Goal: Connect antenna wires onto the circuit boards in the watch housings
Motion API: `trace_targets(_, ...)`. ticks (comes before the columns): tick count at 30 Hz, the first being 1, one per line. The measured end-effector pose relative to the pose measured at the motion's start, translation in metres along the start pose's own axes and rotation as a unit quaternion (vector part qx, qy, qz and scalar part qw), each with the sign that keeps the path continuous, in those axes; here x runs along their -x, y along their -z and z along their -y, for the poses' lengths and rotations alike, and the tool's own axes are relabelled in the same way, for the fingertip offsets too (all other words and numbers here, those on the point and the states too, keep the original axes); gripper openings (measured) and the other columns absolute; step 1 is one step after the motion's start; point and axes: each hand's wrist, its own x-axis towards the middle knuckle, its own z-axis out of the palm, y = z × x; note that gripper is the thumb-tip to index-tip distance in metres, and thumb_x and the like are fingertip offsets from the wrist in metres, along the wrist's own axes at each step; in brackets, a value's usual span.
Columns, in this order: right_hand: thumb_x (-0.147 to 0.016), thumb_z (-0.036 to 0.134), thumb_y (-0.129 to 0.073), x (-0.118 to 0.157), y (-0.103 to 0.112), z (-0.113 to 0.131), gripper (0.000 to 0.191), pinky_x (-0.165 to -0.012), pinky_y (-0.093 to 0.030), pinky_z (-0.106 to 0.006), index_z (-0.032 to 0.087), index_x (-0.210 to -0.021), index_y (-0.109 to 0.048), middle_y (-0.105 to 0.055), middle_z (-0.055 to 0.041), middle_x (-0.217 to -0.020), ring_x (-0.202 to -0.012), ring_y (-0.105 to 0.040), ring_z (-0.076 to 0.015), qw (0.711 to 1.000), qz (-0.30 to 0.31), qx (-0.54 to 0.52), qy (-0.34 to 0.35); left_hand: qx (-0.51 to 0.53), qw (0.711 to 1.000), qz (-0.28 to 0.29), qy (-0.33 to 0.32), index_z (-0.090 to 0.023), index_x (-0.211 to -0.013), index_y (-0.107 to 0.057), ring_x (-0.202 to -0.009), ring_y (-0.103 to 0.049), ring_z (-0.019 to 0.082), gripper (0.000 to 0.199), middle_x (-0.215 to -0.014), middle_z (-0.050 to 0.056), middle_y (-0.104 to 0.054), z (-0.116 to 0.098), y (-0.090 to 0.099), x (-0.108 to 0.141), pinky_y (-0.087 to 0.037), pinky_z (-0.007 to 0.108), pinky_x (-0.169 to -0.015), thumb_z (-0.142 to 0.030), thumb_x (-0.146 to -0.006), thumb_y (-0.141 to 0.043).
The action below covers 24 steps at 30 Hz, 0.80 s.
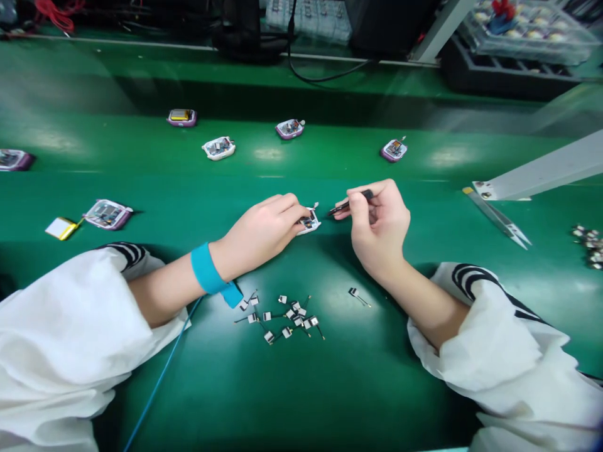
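My left hand (266,232), with a teal strap (206,268) at its wrist, has its fingers closed on a small white device (309,222) with exposed circuitry. Its fingers cover the device's left part. To the right, my right hand (382,229) pinches a thin black tool (351,203), whose tip points left, a short way from the device. Several small parts with short black leads (296,314) lie loosely grouped below the hands. Another such part (354,292) lies apart, below my right hand.
An open device (107,214) wired to a yellow-edged battery (62,228) lies at left. Several open devices (219,147) sit along the back. Tweezers (499,216) and small metal parts (591,245) lie at right, near a white metal arm (546,164). A blue cord (162,376) runs from the strap.
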Motion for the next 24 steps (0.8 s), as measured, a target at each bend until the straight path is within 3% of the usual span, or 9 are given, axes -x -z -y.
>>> trace_targets(3,-0.085,0.028,-0.041,-0.005,0.006,0.003,0.01,-0.058,-0.05,-0.022,0.021,-0.079,-0.043,-0.054,0.0018,-0.068,-0.061,-0.059,-0.0081,0.999,0.025,-0.002,-0.03,0.032,0.999,-0.003,0.043,-0.012,-0.102,-0.054,-0.074,-0.056,0.016,0.029,-0.082,0.004,-0.059,-0.007,0.008,0.003,-0.046,0.027,-0.068,-0.033,-0.083,-0.05)
trace_targets(6,-0.087,0.024,-0.037,-0.012,0.014,0.01,0.011,-0.059,-0.047,-0.022,0.02,-0.08,-0.043,-0.053,0.0033,-0.062,-0.058,-0.056,-0.0077,0.99,0.132,0.045,-0.036,0.102,0.991,0.01,0.085,-0.013,-0.114,-0.046,-0.074,-0.056,0.014,0.033,-0.081,0.002,-0.059,-0.006,0.021,0.007,-0.046,0.024,-0.066,-0.021,-0.082,-0.047)
trace_targets(9,-0.085,0.018,-0.041,-0.015,0.017,0.021,0.012,-0.064,-0.043,-0.022,0.017,-0.077,-0.05,-0.054,0.0008,-0.068,-0.065,-0.053,-0.0084,0.946,0.288,0.143,0.035,0.142,0.987,0.064,0.042,-0.015,-0.129,-0.03,-0.101,-0.051,0.016,0.06,-0.114,0.007,-0.053,0.006,0.029,0.008,-0.044,0.026,-0.082,-0.003,-0.072,-0.043)
trace_targets(12,-0.082,0.024,-0.05,-0.01,0.015,0.029,0.012,-0.063,-0.041,-0.022,0.015,-0.081,-0.057,-0.056,-0.0019,-0.076,-0.068,-0.052,-0.0098,0.899,0.372,0.221,0.067,0.182,0.971,0.154,-0.012,-0.018,-0.136,-0.013,-0.12,-0.036,0.018,0.074,-0.134,0.007,-0.038,0.018,0.027,0.006,-0.036,0.031,-0.096,-0.005,-0.073,-0.048)
trace_targets(15,-0.08,0.029,-0.053,-0.001,0.011,0.033,0.018,-0.061,-0.042,-0.024,0.013,-0.084,-0.06,-0.056,-0.0037,-0.075,-0.066,-0.052,-0.0114,0.871,0.371,0.306,0.101,0.208,0.964,0.164,-0.022,-0.02,-0.135,-0.018,-0.112,-0.041,0.018,0.067,-0.126,0.006,-0.048,0.022,0.016,0.003,-0.036,0.033,-0.095,-0.018,-0.079,-0.055)
trace_targets(19,-0.08,0.021,-0.051,0.006,0.011,0.035,0.013,-0.062,-0.043,-0.025,0.013,-0.079,-0.061,-0.057,-0.0059,-0.077,-0.069,-0.052,-0.0141,0.836,0.334,0.38,0.211,0.229,0.97,0.085,-0.007,-0.017,-0.127,-0.034,-0.1,-0.051,0.016,0.061,-0.109,0.005,-0.058,0.016,0.004,0.003,-0.042,0.03,-0.087,-0.026,-0.074,-0.064)
trace_targets(24,-0.078,0.009,-0.046,0.005,0.013,0.046,0.013,-0.057,-0.041,-0.026,0.011,-0.078,-0.059,-0.057,-0.0079,-0.077,-0.069,-0.05,-0.0159,0.814,0.262,0.421,0.302,0.262,0.965,-0.007,0.03,-0.015,-0.12,-0.039,-0.092,-0.058,0.011,0.057,-0.101,0.003,-0.061,0.006,0.008,0.007,-0.046,0.021,-0.083,-0.023,-0.071,-0.066)
